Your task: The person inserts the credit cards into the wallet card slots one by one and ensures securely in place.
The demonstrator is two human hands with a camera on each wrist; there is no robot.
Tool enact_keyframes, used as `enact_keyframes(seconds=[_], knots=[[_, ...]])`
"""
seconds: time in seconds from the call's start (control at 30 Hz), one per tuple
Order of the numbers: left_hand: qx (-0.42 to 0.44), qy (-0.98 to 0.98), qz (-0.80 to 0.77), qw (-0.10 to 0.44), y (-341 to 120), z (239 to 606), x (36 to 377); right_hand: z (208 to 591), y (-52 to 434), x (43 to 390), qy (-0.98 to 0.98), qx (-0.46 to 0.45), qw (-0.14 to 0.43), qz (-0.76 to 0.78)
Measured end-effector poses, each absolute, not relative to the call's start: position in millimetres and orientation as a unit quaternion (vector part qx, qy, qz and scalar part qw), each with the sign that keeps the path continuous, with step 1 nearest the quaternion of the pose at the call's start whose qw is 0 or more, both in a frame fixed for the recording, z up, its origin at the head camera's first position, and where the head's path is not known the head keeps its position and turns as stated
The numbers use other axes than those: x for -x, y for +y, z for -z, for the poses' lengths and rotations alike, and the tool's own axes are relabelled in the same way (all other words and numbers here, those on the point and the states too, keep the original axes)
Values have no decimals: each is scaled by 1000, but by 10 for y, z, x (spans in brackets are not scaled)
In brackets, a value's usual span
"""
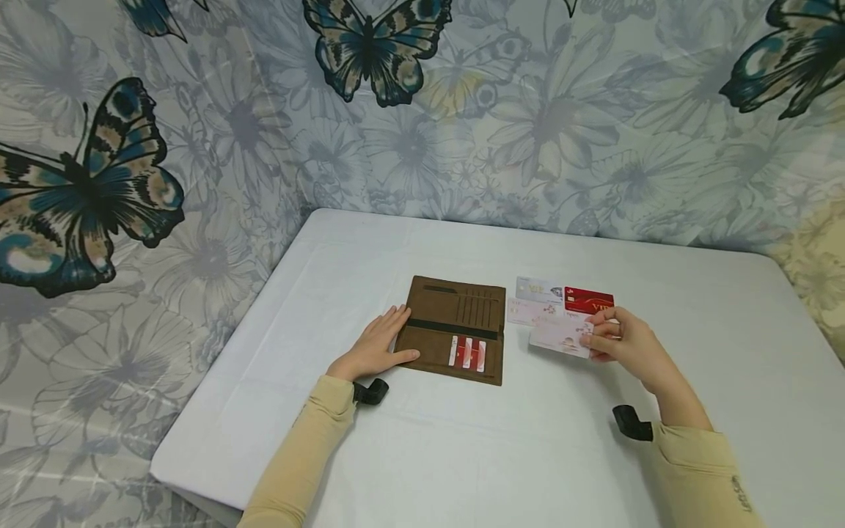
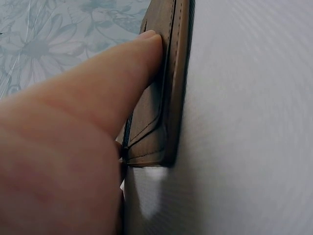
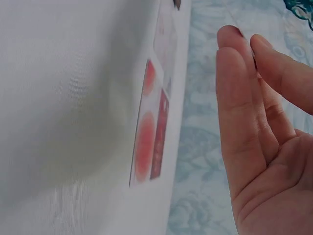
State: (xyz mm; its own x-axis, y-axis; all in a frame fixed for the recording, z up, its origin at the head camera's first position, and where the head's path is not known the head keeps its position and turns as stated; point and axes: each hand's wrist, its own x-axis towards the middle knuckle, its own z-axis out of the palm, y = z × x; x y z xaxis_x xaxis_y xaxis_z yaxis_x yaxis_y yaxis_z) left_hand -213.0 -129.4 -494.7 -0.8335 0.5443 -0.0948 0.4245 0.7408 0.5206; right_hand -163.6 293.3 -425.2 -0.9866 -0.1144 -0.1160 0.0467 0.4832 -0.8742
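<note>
Butterfly-and-flower printed cloth (image 1: 218, 183) hangs behind and to the left of a white table (image 1: 409, 455).

Brown wallet (image 1: 455, 328) lies open and flat near the table's middle. Its lower half holds red-and-white cards (image 1: 467, 353) tucked in a slot; the upper half shows empty card slots.

Left hand (image 1: 376, 346) rests flat on the wallet's left edge, fingers straight, pressing down. Left wrist view confirms: a straight finger (image 2: 122, 73) lies along the wallet's stitched edge (image 2: 168, 98), not curled round it.

Right hand (image 1: 620, 339) is just right of the wallet and pinches a pale pink card (image 1: 560, 335) by its right end, thumb and fingertips closed on it, the card tilted a little above the table. Right wrist view shows the fingers (image 3: 239, 112) mostly straight; the card itself cannot be made out there.

Three more cards lie flat on the table just beyond the held one: a white card (image 1: 538, 289), a red card (image 1: 587, 301), a pink-white card (image 1: 524, 312). They sit close together, edges touching or overlapping.

Both forearms wear tan sleeves (image 1: 297, 462).
</note>
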Motion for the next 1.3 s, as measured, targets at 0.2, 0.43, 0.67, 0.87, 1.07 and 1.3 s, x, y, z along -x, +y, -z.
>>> enact_keyframes(seconds=[0.2, 0.43, 0.67, 0.87, 1.07, 1.3], knots=[[-263, 923, -254, 121, -1286, 4935, 2126, 4315, 2656, 1781, 839, 20, 94, 535], [-261, 922, -258, 123, -1291, 4958, 2128, 4427, 2267, 1972, 810, -1, 110, 576], [-262, 922, -258, 119, -1304, 4971, 2134, 4469, 1998, 2103, 795, -22, 93, 599], [-266, 922, -257, 116, -1303, 4964, 2143, 4485, 1843, 2170, 800, -50, 58, 595], [-269, 921, -259, 113, -1307, 4975, 2149, 4479, 1753, 2184, 820, -55, 25, 570], [-268, 921, -260, 112, -1313, 4983, 2150, 4511, 1695, 2181, 827, -43, 17, 560]])
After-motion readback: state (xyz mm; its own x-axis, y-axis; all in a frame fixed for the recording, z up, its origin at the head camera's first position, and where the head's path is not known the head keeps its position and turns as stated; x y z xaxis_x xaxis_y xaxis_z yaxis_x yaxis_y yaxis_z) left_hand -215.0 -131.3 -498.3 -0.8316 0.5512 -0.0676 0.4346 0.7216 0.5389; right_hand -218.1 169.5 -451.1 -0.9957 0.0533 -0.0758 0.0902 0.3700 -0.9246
